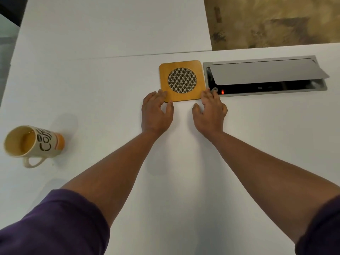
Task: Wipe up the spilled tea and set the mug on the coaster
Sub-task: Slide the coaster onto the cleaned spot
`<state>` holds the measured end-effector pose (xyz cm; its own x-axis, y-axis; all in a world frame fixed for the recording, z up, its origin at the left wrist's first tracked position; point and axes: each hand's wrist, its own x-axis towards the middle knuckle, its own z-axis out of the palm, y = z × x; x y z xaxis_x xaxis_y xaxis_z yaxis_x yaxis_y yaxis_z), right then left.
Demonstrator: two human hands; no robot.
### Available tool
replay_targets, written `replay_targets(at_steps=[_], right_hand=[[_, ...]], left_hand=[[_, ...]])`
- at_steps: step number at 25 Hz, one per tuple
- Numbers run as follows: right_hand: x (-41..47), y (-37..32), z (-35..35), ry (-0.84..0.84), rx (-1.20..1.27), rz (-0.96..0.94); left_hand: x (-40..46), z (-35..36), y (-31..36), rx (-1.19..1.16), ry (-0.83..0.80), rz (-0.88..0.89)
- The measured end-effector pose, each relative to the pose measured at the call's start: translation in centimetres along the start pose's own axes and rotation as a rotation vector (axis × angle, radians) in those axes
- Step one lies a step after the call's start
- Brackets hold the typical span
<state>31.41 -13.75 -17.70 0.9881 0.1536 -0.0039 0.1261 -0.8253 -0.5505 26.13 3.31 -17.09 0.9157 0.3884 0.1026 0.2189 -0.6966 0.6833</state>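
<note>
A cream and orange mug (35, 141) printed with "Coffee" lies on its side at the left of the white table (110, 80), mouth toward the left, handle toward me. A square wooden coaster (182, 80) with a round woven centre lies flat at the table's middle. My left hand (157, 112) rests on the table with fingertips touching the coaster's near left corner. My right hand (210, 110) has fingertips at the near right corner. Both hands have spread fingers and hold nothing. I see no clear puddle of tea and no cloth.
A grey metal power socket box (266, 76) with its lid raised is set into the table right of the coaster, a red light glowing inside. A seam runs across the table behind the coaster. Brown patterned floor (276, 21) shows at the far right.
</note>
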Motion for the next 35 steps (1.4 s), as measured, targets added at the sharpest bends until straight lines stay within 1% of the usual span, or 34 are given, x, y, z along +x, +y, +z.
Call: replay_targets(at_steps=[5,11,16,19,24,28,30,32,35], right_hand=[[-2.7,0.7,-0.5,-0.056,0.005,-0.073],[-12.6,1.4,-1.1,-0.107,0.06,-0.154],[-20.6,1.8,-0.8,-0.041,0.078,-0.261],[-24.4,1.8,-0.3,-0.013,0.114,-0.276],[-28.6,1.8,0.0,-0.013,0.177,-0.283],[-29.7,1.8,-0.3,-0.001,0.2,-0.299],[-29.8,1.6,-0.4,-0.014,0.166,-0.275],[-29.8,1.4,-0.4,-0.035,0.069,-0.249],[-29.9,1.1,-0.2,-0.06,-0.082,-0.3]], left_hand=[[-2.0,-1.1,-0.9,-0.033,0.014,-0.004],[-10.7,-4.5,-3.6,-0.003,-0.005,0.021],[-19.6,-7.0,-5.7,0.022,0.001,0.032],[-23.8,-8.3,-6.6,0.021,-0.007,0.041],[-27.9,-9.5,-7.7,0.045,-0.019,0.037],[-29.8,-9.9,-8.3,0.041,-0.009,0.068],[-30.1,-9.9,-8.2,0.061,-0.013,0.077],[-30.0,-9.9,-8.1,0.127,-0.026,0.074],[-29.9,-9.9,-7.9,0.222,-0.077,0.079]])
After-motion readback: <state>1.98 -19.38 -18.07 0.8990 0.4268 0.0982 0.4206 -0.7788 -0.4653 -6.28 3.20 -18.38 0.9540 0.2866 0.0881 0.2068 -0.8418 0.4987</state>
